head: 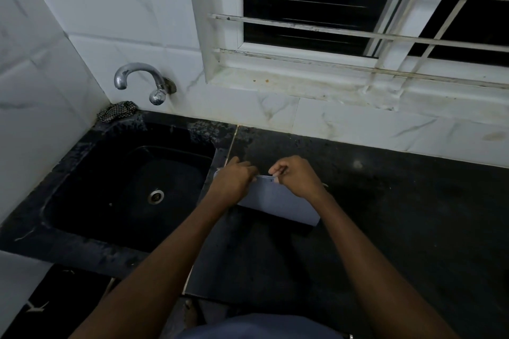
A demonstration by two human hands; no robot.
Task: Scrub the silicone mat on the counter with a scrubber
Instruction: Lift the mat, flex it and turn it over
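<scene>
Head view, single entry.

- Mat (278,203): grey-blue sheet on the dark surface (399,215), just right of the sink (82,201). Near edge appears raised slightly, casting a shadow; whether it lies fully flat cannot be told.
- Left grip (234,181): fingers curled, pinching the mat's far edge at its left end.
- Right grip (296,177): fingers curled, pinching the same far edge, near the left grip.
- Scrubber: none identifiable. A small pale scrap shows beside the left grip; too small to name.
- Tap (137,74): on the wall above the sink, no water seen running.
- Cloth (117,110): checked, bunched in the corner behind the sink.

Progress, as judged: early. The mat is being positioned or spread; no foam or wetness shows on it. Fetching a scrubber and all scrubbing seem left to do.
</scene>
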